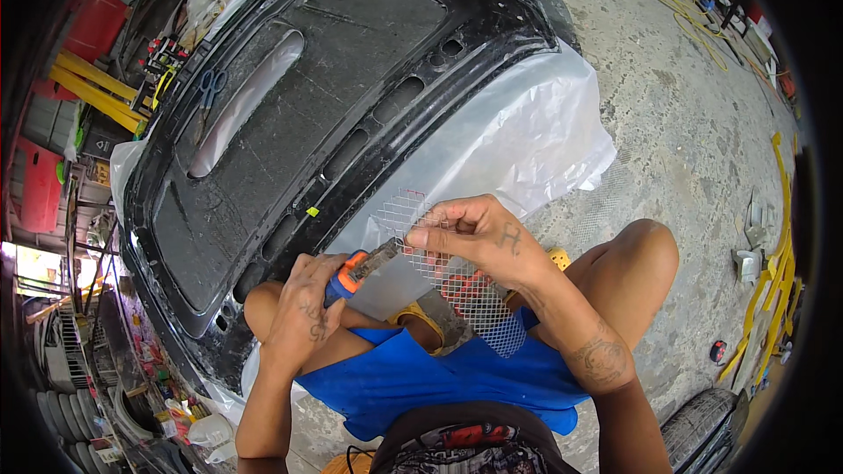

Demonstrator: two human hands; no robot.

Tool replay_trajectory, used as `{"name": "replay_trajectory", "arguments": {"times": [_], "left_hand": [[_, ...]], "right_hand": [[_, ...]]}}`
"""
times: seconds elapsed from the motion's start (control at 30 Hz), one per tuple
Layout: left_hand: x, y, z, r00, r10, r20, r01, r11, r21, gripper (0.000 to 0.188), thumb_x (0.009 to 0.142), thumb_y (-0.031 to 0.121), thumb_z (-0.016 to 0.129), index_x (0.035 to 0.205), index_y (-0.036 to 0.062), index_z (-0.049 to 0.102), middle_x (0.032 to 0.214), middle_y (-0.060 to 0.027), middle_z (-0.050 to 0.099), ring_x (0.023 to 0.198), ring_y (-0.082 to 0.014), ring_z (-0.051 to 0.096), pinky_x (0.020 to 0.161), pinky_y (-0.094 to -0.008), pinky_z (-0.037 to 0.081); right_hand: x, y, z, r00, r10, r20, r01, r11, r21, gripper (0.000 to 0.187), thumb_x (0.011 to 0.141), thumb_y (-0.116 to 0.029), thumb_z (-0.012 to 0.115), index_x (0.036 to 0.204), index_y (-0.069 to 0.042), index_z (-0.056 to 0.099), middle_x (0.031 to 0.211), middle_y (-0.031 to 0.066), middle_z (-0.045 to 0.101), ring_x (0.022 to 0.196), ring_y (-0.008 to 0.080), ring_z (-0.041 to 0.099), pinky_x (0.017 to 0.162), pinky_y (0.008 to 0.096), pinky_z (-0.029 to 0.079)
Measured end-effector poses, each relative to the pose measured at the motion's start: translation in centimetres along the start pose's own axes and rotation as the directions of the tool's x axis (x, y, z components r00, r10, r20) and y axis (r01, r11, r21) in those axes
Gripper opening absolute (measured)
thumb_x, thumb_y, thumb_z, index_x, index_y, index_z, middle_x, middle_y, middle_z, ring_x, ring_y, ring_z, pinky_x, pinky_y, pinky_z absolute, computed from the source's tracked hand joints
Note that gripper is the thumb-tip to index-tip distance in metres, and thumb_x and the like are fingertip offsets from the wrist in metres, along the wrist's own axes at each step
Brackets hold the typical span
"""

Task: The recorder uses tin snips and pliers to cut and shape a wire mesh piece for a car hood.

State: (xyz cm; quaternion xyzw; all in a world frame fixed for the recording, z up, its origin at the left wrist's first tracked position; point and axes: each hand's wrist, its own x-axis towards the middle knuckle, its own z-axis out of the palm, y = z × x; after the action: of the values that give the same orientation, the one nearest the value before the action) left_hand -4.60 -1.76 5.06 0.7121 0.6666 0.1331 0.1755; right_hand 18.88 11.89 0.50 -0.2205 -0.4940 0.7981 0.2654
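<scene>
My left hand (pixel 306 309) is closed around the blue and orange grip of pliers (pixel 356 272), whose dark, worn metal jaws meet the edge of a strip of silvery wire mesh (pixel 481 305). Between the thumb and fingers of my right hand (pixel 479 233), the mesh is pinched near its upper part. Its lower end hangs down over my blue shorts, and red marks show on parts of it. Whether the jaws are closed on a wire is too small to tell.
In front lies a big black vehicle panel (pixel 369 61) with a long slot, on plastic sheeting (pixel 536 136). Scissors (pixel 211 86) rest on the panel. A tape measure (pixel 718 350) and a tire (pixel 698 426) are on the concrete at right; yellow strips (pixel 773 254) lie farther right.
</scene>
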Motion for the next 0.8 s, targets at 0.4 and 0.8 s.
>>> {"name": "replay_trajectory", "arguments": {"times": [0.4, 0.8], "left_hand": [[-0.2, 1.2, 0.0, 1.000, -0.014, -0.021, 0.015, 0.999, 0.041, 0.053, 0.068, -0.006, 0.069, 0.120, -0.0021, 0.060, 0.110, -0.0178, 0.058, 0.098, -0.0388, 0.051, 0.088, -0.0439, 0.045], [-0.7, 0.4, 0.2, 0.999, -0.036, 0.007, 0.036, 0.999, -0.006, 0.047, 0.071, -0.001, 0.070, 0.116, -0.0017, 0.057, 0.107, -0.0216, 0.061, 0.099, -0.0432, 0.058, 0.086, -0.0460, 0.048]], "right_hand": [[0.1, 0.3, 0.1, 1.000, 0.005, -0.016, -0.004, 1.000, 0.021, 0.019, 0.092, -0.017, 0.074, 0.095, 0.001, 0.074, 0.081, 0.0048, 0.071, 0.068, 0.0082, 0.063, 0.062, 0.0247, 0.052], [0.0, 0.0, 0.3, 0.999, -0.012, -0.031, 0.010, 0.998, -0.059, 0.019, 0.091, -0.018, 0.075, 0.093, 0.000, 0.075, 0.078, 0.0040, 0.070, 0.067, 0.0081, 0.063, 0.061, 0.0247, 0.052]]}}
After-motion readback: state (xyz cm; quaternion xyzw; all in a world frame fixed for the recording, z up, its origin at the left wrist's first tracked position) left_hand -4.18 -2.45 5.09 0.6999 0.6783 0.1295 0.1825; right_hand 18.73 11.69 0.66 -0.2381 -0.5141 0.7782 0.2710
